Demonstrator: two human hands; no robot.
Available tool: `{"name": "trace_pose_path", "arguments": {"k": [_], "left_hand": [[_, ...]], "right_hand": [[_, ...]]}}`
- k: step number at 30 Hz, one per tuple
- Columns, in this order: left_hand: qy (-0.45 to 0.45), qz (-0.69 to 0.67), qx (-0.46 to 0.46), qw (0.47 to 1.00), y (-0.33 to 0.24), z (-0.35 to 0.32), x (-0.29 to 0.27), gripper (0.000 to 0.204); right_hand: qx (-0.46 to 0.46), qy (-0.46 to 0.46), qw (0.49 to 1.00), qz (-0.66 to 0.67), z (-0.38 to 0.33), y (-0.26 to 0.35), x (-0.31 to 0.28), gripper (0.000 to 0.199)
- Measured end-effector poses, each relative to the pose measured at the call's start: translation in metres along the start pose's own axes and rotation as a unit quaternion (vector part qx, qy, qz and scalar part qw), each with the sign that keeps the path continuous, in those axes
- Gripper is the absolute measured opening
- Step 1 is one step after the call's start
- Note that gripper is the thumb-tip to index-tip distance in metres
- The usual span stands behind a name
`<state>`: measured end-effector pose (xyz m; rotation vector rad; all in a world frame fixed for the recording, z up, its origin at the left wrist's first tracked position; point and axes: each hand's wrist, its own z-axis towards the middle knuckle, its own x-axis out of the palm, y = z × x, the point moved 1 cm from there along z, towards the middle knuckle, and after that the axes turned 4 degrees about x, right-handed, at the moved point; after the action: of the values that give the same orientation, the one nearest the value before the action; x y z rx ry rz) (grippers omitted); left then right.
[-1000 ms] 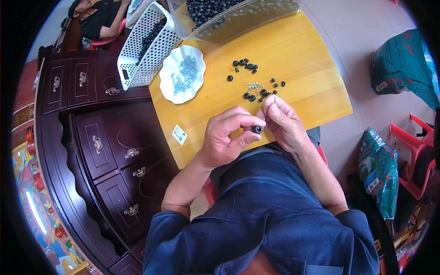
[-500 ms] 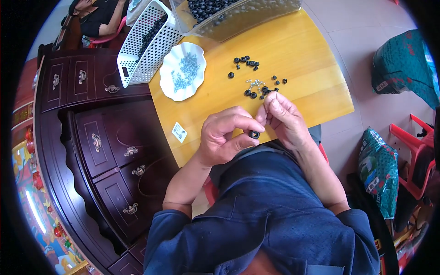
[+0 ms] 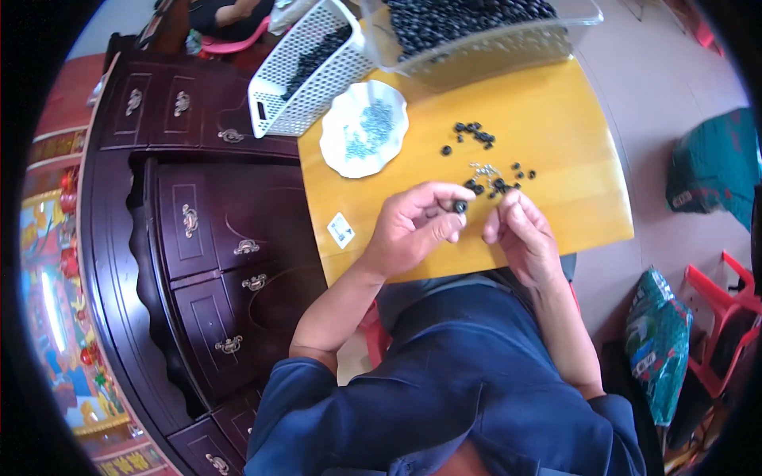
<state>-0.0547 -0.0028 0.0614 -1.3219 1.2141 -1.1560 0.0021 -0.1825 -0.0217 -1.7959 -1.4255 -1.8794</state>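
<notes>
Between the thumb and forefinger of my left hand [image 3: 409, 230] is a small round black part [image 3: 459, 206] with a hole in its end. My right hand [image 3: 525, 236] is just to the right, thumb and fingertips pressed together. Whatever those fingertips hold, if anything, is too small to make out. Right beyond my hands lie a loose group of black parts [image 3: 499, 183] and a small heap of tiny clear or silvery pieces [image 3: 486, 170]. Farther back on the yellow table [image 3: 413, 190] is another cluster of black parts [image 3: 474, 131].
A scalloped white dish [image 3: 330, 151] holds many small clear pieces. Behind it stand a perforated white basket [image 3: 337, 71] and a clear plastic bin [image 3: 492, 63], both with black parts inside. A dark wooden cabinet [image 3: 214, 198] borders the left. Green bags [image 3: 659, 341] and a red stool [image 3: 718, 317] are right.
My hands have drawn slightly apart, and the black part has turned in my left fingers. The whole scene has shifted right and a little down in the view.
</notes>
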Motion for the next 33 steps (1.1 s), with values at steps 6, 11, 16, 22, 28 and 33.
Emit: {"name": "trace_pose_path", "arguments": {"k": [6, 11, 16, 22, 28, 33], "left_hand": [[-0.186, 0.277, 0.039, 0.942, -0.032, 0.043, -0.11, 0.027], [-0.295, 0.18, 0.153, 0.926, -0.075, 0.074, -0.231, 0.036], [-0.237, 0.235, 0.103, 0.937, -0.046, 0.07, -0.181, 0.026], [-0.075, 0.353, 0.035, 0.932, 0.031, 0.045, -0.078, 0.024], [-0.082, 0.514, 0.11, 0.847, 0.045, 0.063, -0.041, 0.026], [-0.066, 0.534, 0.098, 0.837, 0.051, 0.068, -0.041, 0.023]], "right_hand": [[0.014, 0.005, 1.0, -0.024, -0.004, 0.001, -0.001, 0.024], [0.024, 0.01, 0.998, -0.056, -0.001, 0.004, 0.004, 0.022], [0.032, 0.013, 0.997, -0.069, 0.003, 0.0, -0.002, 0.023], [0.065, 0.03, 0.992, -0.106, 0.001, -0.002, 0.002, 0.02], [0.088, 0.049, 0.986, -0.131, -0.001, -0.007, 0.003, 0.019], [0.085, 0.041, 0.986, -0.14, -0.002, -0.005, 0.005, 0.019]]}}
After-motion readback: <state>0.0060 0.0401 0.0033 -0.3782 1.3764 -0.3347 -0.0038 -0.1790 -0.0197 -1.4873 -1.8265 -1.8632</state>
